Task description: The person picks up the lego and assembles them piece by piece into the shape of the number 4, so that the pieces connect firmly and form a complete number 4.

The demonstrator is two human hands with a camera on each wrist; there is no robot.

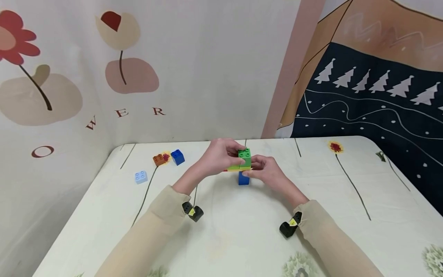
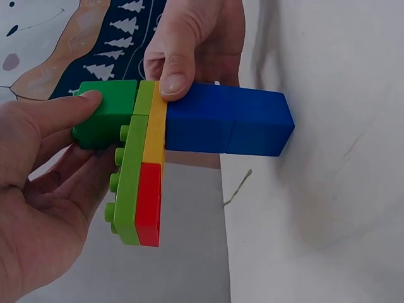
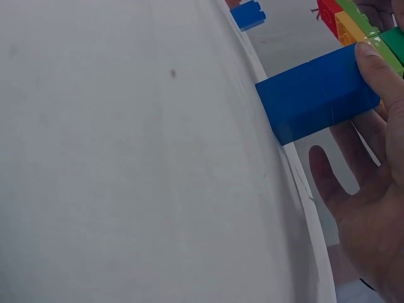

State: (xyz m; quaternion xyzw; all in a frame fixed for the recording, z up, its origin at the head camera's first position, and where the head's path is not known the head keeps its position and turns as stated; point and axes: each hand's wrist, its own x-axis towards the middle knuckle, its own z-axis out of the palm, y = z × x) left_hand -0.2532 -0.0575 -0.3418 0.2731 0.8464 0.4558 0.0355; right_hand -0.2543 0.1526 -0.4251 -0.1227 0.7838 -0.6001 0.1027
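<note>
Between the two hands stands a stack of toy building bricks. Its base is two blue bricks (image 2: 230, 120), one on the other, upright on the table. Above them lie a yellow brick (image 2: 154, 136) and a red brick (image 2: 148, 202), side by side, under lime-green bricks (image 2: 129, 189) that jut out to the left. On top sits a green brick (image 1: 245, 157), which my left hand (image 1: 221, 157) pinches between thumb and fingers. My right hand (image 1: 270, 169) holds the upper blue brick, its thumb close under the yellow one and other fingers behind.
Left of the stack, toward the back of the table (image 1: 221, 238), lie a light blue brick (image 1: 140, 177), an orange-brown brick (image 1: 159, 159) and a loose blue brick (image 1: 178, 157). The cloth has printed flowers. A patterned curtain (image 1: 214, 77) hangs behind the table.
</note>
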